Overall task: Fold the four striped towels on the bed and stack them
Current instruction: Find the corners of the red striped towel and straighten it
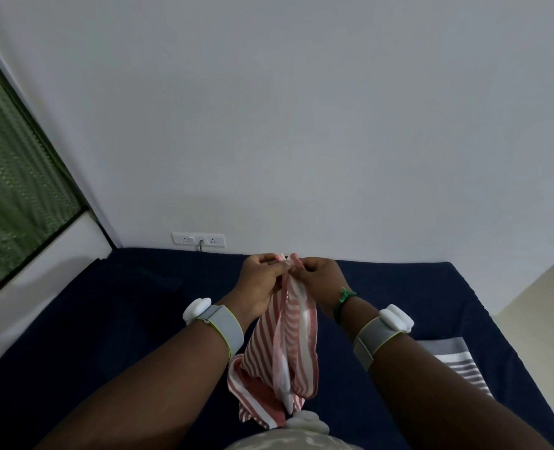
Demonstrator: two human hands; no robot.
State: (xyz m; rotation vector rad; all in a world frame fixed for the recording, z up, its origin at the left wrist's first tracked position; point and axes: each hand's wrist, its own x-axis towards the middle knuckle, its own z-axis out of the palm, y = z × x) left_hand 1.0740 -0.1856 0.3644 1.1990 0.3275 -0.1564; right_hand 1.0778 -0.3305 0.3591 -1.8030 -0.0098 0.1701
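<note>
A red-and-white striped towel (288, 345) hangs bunched in the air above the dark blue bed (123, 319). My left hand (262, 282) and my right hand (318, 277) pinch its top edge side by side, almost touching. The towel's lower end drapes down toward my body. A grey-and-white striped towel (460, 362) lies flat on the bed at the right, partly hidden behind my right forearm. No other towels show.
A white wall rises behind the bed, with a socket strip (197, 239) just above the mattress. A green-curtained window (16, 177) with a white sill is on the left. Pale floor (541, 287) shows past the bed's right edge.
</note>
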